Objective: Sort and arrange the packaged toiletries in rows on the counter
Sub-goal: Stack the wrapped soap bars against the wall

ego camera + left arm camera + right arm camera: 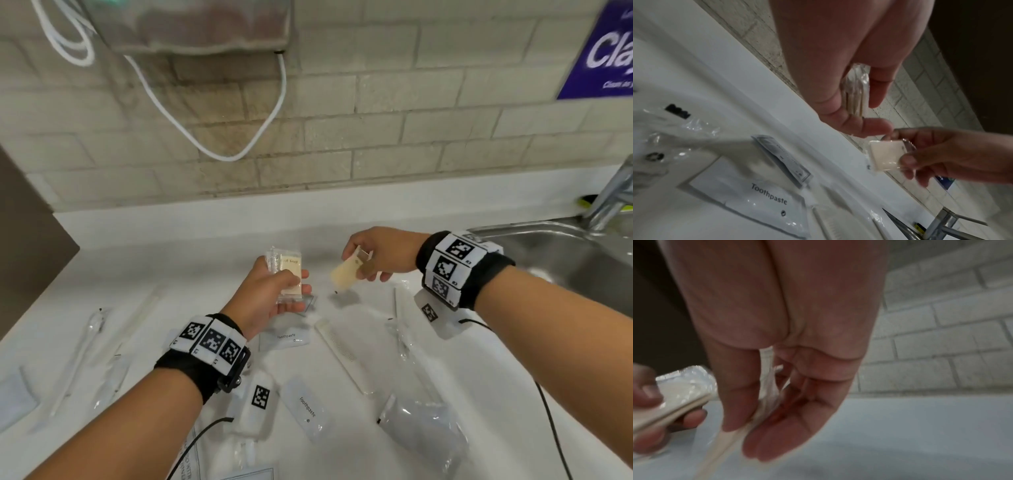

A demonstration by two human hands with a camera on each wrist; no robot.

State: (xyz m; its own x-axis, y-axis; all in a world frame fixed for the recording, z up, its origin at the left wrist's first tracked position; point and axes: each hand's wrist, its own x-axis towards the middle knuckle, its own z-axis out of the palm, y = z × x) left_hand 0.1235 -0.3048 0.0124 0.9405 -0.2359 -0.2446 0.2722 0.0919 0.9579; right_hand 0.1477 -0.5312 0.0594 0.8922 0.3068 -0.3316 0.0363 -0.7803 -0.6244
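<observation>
My left hand (298, 291) grips a small stack of clear-wrapped cream soap bars (290, 274) above the middle of the white counter (205, 246); the top one reads "Bath Soap". In the left wrist view the soap stack (855, 97) sits edge-on between thumb and fingers. Just to its right, my right hand (356, 263) pinches another wrapped soap bar (344, 277), tilted down towards the left. The same soap bar (885, 155) shows in the left wrist view, and its wrapper (766, 386) between the fingers in the right wrist view. The two hands are close but apart.
On the counter lie two toothpaste sachets (286, 337) (308, 407), a wrapped comb (339, 346), long wrapped toothbrushes (89, 342) at left, and a grey rolled pack (424, 431). A steel sink (548, 246) and tap (613, 195) stand at right. A tiled wall backs the counter.
</observation>
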